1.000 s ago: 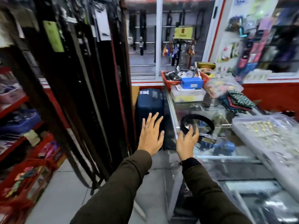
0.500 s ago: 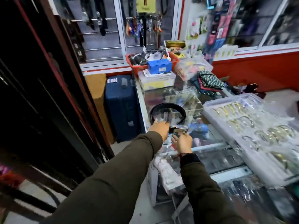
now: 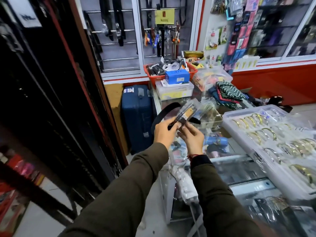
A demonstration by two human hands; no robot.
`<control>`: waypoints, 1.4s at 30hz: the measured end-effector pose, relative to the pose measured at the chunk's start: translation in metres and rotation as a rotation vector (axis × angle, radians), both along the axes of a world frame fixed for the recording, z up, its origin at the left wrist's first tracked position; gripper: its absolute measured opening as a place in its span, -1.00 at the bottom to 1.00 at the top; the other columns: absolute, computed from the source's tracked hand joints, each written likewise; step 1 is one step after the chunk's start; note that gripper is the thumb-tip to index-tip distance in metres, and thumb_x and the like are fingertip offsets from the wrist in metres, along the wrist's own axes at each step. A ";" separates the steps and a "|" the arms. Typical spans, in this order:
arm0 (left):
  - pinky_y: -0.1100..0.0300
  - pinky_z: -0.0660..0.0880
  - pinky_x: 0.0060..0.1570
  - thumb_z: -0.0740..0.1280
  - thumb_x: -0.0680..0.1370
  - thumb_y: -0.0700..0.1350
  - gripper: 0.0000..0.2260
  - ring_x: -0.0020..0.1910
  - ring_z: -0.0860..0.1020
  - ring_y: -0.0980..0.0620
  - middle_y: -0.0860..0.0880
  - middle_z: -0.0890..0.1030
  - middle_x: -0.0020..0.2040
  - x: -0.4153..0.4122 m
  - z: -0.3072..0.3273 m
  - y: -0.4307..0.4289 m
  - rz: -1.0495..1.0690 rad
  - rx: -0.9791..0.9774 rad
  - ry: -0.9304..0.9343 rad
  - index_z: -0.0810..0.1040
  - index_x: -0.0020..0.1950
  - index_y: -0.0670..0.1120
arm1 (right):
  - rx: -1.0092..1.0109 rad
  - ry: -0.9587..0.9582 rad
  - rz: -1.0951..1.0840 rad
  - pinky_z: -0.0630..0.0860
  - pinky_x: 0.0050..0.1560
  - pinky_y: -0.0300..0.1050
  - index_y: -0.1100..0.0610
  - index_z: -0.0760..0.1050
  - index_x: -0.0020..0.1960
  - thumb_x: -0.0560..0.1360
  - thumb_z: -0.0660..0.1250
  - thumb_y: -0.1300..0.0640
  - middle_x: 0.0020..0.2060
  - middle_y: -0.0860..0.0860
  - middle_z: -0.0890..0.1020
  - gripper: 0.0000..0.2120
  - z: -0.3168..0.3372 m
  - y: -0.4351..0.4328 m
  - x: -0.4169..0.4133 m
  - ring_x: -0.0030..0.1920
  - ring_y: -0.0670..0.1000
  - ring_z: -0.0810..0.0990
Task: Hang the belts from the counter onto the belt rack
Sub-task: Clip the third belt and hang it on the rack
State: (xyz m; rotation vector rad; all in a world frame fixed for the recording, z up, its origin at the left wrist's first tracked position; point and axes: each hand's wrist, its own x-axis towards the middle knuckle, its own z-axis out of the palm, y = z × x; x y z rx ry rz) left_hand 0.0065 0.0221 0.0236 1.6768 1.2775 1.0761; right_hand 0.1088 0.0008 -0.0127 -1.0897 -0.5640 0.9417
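A coiled black belt point(image 3: 165, 111) with its buckle end in a clear plastic wrapper point(image 3: 187, 112) is lifted above the glass counter point(image 3: 239, 158). My left hand point(image 3: 164, 132) grips the strap near the buckle. My right hand point(image 3: 191, 137) holds the wrapped buckle end from below. The belt rack point(image 3: 51, 93), dense with dark hanging belts, fills the left side of the view, apart from both hands.
A blue suitcase point(image 3: 136, 115) stands on the floor between rack and counter. A clear tray of gold bangles point(image 3: 273, 139) lies on the counter's right. A red basket point(image 3: 171, 72), boxes and folded cloth crowd the far counter end. More belts hang on the back wall.
Both hands reached to the counter, took hold of the coiled belt and raised it off the glass. The view swung right, away from the rack.
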 end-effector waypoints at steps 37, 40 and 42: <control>-0.08 0.59 0.25 0.51 0.49 -0.12 -0.76 0.14 0.69 -0.04 -0.11 0.75 0.06 -0.219 0.284 -0.059 0.373 0.538 -0.565 0.71 0.14 -0.15 | 0.666 -0.135 0.575 0.63 0.09 0.08 0.08 0.57 0.17 0.53 0.38 0.28 0.01 0.23 0.69 -0.75 0.317 -0.018 -0.200 0.04 0.11 0.67; -0.01 0.65 0.11 0.48 0.51 -0.17 -0.73 0.10 0.69 -0.10 -0.18 0.73 0.07 -0.219 0.303 -0.064 0.361 0.545 -0.591 0.67 0.19 -0.22 | 0.702 -0.141 0.554 0.65 0.07 0.07 0.11 0.56 0.22 0.52 0.39 0.29 0.02 0.26 0.70 -0.71 0.334 -0.021 -0.204 0.02 0.10 0.69; 0.08 0.67 -0.03 0.46 0.53 -0.20 -0.74 0.03 0.69 -0.11 -0.20 0.72 0.05 -0.217 0.310 -0.066 0.326 0.515 -0.626 0.65 0.20 -0.25 | 0.702 -0.160 0.521 0.64 0.10 0.14 0.07 0.59 0.18 0.51 0.40 0.29 0.02 0.27 0.71 -0.73 0.341 -0.021 -0.205 0.09 0.19 0.70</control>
